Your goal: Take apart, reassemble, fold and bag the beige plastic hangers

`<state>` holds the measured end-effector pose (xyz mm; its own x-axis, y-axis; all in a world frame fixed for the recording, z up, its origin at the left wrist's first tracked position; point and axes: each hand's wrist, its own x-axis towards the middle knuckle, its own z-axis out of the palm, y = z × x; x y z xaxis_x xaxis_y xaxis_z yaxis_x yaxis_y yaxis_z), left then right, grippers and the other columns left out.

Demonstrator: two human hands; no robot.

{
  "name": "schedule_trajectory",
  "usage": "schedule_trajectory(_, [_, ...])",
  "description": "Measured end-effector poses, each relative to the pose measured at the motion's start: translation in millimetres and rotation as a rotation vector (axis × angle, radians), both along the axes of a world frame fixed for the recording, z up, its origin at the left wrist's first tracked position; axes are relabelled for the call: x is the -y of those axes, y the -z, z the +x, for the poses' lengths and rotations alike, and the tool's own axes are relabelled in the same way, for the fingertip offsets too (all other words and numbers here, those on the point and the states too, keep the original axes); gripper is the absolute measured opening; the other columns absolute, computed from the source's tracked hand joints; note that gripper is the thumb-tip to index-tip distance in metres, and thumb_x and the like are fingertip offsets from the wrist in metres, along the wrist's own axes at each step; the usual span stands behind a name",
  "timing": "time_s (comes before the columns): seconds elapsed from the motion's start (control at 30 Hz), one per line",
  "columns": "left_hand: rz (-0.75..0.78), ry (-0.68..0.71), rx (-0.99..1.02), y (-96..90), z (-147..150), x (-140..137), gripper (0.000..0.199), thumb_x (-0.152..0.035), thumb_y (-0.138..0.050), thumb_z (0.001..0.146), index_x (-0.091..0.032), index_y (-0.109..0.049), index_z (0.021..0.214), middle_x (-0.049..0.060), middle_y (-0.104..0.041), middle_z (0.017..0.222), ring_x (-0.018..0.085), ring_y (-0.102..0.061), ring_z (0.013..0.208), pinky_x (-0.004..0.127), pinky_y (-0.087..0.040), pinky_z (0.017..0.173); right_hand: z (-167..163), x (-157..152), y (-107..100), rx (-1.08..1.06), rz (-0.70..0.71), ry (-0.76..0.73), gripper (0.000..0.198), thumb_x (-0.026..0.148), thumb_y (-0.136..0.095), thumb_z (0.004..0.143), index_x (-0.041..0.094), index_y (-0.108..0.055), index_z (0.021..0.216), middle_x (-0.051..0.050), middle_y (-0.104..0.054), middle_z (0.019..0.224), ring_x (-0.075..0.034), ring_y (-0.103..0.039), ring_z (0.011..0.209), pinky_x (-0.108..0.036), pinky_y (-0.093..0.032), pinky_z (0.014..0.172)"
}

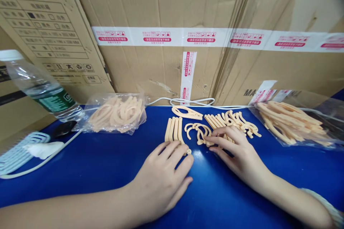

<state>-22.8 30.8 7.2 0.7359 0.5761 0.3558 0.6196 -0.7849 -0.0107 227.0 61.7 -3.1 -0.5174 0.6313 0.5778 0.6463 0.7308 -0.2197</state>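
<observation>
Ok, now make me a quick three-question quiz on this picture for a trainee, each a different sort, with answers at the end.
1. Multiple choice. Which of these is the left hand nearest to?
a) the water bottle
b) the row of long beige parts
c) the white cable

2. Fill in the blank. One clear bag of parts lies to the left of that row; the other clear bag lies to its ____.

3. True or false? The right hand is inside one of the bags.

Key:
1. b
2. right
3. False; its fingertips are at the loose curved parts.
</observation>
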Motion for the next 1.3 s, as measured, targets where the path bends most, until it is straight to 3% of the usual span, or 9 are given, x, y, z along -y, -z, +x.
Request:
schedule_trajectory(0.17, [-0.082,-0.045,0.029,5.0,-1,4,0.049,-0.042,-0.051,0.092,-0.019,-0.048,0.135,0.015,-0.049,0.141,0.038,-0.044,0.128,0.06,-0.036,0.104,5,5,-2,0.037,-0.026,0.029,0.024,0.018,-0.053,0.097,0.023,-0.058,0.119,-0.006,-0.064,0.098,-0.024,-0.054,0.092,-0.044,-0.041,0.083])
schedule_trajectory(0.3, [-0.124,-0.077,-0.032,5.4,-3,3,0.063,-0.046,-0.056,0.088,-0.023,-0.038,0.144,0.015,-0.039,0.15,0.039,-0.037,0.134,0.061,-0.036,0.104,6,6,-4,0.075,-0.039,0.044,0.02,0.018,-0.052,0.097,0.022,-0.059,0.115,-0.005,-0.065,0.101,-0.025,-0.052,0.097,-0.045,-0.039,0.088])
schedule_trajectory(0.5, [-0.158,-0.102,-0.068,4.9,-4,2,0.061,-0.046,-0.055,0.088,-0.022,-0.041,0.143,0.014,-0.042,0.148,0.036,-0.039,0.134,0.058,-0.035,0.107,8,8,-7,0.061,-0.053,0.018,0.022,0.018,-0.049,0.098,0.022,-0.056,0.118,-0.006,-0.064,0.109,-0.025,-0.05,0.105,-0.045,-0.039,0.09])
schedule_trajectory(1.1, [-0.172,-0.067,-0.043,12.8,-8,1,0.065,-0.049,-0.051,0.091,-0.018,-0.035,0.146,0.017,-0.038,0.151,0.038,-0.033,0.138,0.061,-0.033,0.109,6,21,-15,-0.006,0.149,-0.05,0.026,0.007,-0.051,0.091,0.017,-0.063,0.111,-0.008,-0.065,0.104,-0.026,-0.052,0.104,-0.045,-0.038,0.092])
schedule_trajectory(1.3, [-0.173,-0.071,-0.053,11.9,-8,0,0.066,-0.053,-0.045,0.093,-0.017,-0.033,0.147,0.017,-0.037,0.151,0.037,-0.032,0.139,0.061,-0.033,0.109,4,21,-12,0.039,0.064,-0.203,0.028,0.003,-0.049,0.09,0.01,-0.06,0.115,-0.013,-0.063,0.106,-0.025,-0.051,0.101,-0.042,-0.042,0.088])
